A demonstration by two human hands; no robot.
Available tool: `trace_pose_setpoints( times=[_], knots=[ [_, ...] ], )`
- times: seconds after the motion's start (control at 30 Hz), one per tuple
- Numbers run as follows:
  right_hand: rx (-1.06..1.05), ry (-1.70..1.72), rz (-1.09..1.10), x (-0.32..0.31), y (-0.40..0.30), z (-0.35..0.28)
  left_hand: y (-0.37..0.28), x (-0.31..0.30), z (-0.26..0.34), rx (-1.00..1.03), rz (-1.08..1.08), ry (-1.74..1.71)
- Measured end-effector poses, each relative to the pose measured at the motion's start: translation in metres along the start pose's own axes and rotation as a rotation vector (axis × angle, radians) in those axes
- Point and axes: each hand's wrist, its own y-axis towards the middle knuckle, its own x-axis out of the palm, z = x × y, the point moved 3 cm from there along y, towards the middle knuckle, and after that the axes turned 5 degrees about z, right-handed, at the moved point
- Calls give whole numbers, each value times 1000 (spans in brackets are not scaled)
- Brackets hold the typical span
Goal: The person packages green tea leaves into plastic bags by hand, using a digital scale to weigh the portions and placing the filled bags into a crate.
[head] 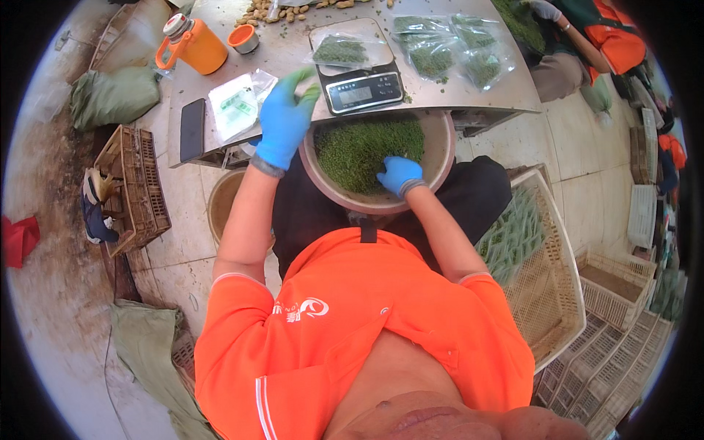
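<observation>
My left hand point(286, 118), in a blue glove with green-stained fingertips, is raised with nothing in it. Its thumb and fingers are apart, just left of a digital scale point(364, 93). On the scale's plate lies a clear plastic bag point(341, 50) of small green berries that look like green peppercorns. My right hand point(400, 175), also gloved in blue, reaches into a round tub point(441, 165) between my knees. Its fingertips are sunk in the loose green berries point(363, 148), so their grip is hidden. A stack of flat printed plastic bags point(234, 110) lies beside my left wrist.
Several filled bags point(432, 49) lie right of the scale. On the table's left stand an orange jug point(201, 49), an orange-lined cup point(243, 39) and a phone point(192, 130). A plastic crate point(550, 297) with filled bags stands by my right leg. A co-worker point(583, 44) sits at upper right.
</observation>
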Motion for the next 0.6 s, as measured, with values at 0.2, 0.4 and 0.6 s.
trace_pose_setpoints(
  times=[0.2,0.4,0.6],
  knots=[
    [-10,-249,-89,56,22,7,57,38,12,511,-127,468],
    [-10,-169,-164,26,0,-1,99,65,-16,278,-311,492],
    [-61,93,41,-26,-26,-17,91,71,-33,477,-273,216]
  ],
)
